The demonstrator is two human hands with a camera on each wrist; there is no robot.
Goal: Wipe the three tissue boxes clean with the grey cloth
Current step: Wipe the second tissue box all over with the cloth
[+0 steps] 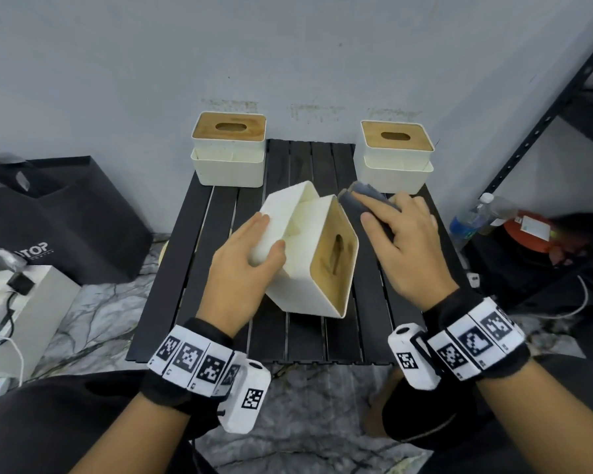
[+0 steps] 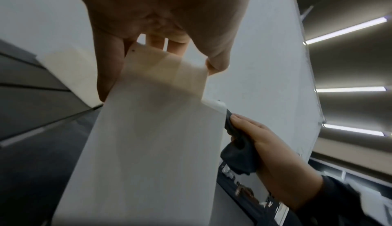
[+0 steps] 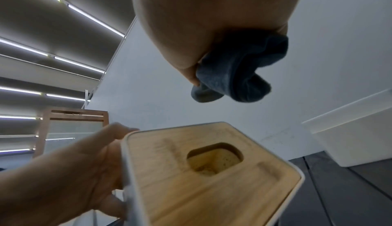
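A white tissue box [image 1: 308, 254] with a wooden lid lies tipped on its side in the middle of the black slatted table [image 1: 370, 323], its lid [image 3: 203, 176] facing right. My left hand [image 1: 243, 265] grips the box's side compartment, thumb on top. My right hand [image 1: 401, 241] holds the bunched grey cloth [image 1: 367, 203] just right of the box's upper edge. In the left wrist view the grey cloth [image 2: 239, 152] touches the box's corner. Two more white tissue boxes stand upright at the back left [image 1: 228, 148] and back right [image 1: 394, 155].
A black bag [image 1: 59, 213] and a white carton [image 1: 31, 302] sit on the floor at the left. A black metal shelf [image 1: 541, 124] stands at the right, with a water bottle [image 1: 473, 217] and an orange object [image 1: 528, 237] beneath it. A grey wall lies behind the table.
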